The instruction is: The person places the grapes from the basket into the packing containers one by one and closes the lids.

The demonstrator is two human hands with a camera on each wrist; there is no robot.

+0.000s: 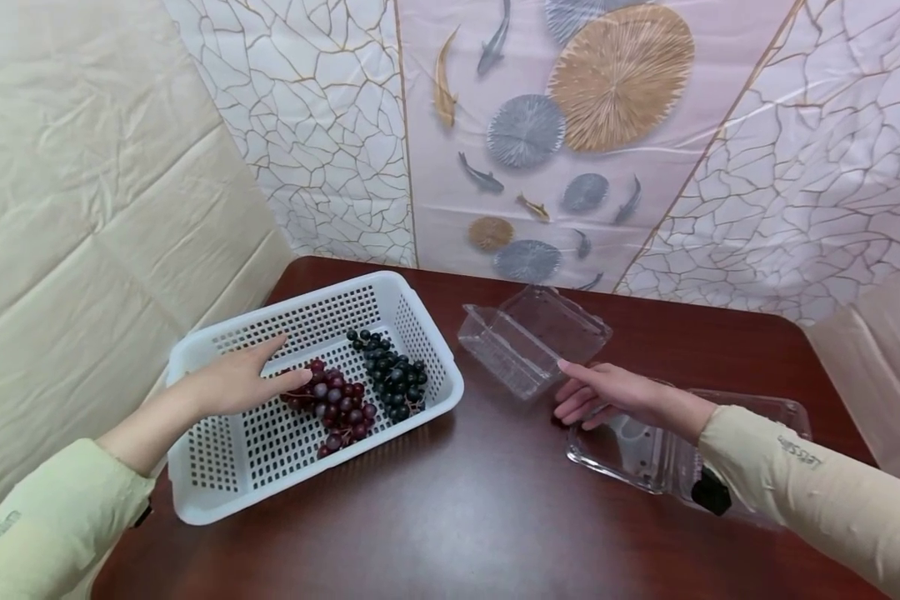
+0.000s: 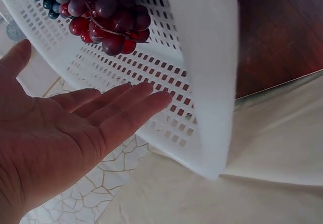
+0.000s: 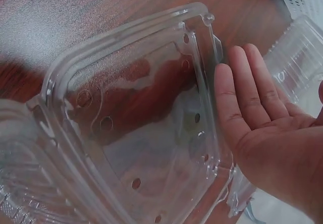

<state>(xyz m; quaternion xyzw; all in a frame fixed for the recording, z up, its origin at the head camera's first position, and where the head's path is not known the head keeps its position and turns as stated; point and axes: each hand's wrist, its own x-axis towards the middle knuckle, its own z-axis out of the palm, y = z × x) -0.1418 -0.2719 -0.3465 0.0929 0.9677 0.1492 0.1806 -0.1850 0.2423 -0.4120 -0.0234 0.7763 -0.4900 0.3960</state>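
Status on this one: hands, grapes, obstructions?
Left hand open over white basket. Right hand open, close to clear container. Red grapes and black grapes in basket, neither held. Head view: left hand slightly overlaps red grapes.

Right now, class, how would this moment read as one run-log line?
left hand: empty, over white basket | right hand: empty, near clear containers | red grapes, black grapes: in white basket

Head cam sits high, facing forward and down over tabletop. Left wrist cam: close, facing white plastic basket; right wrist cam: close, facing open clear clamshell. Head view shares both.
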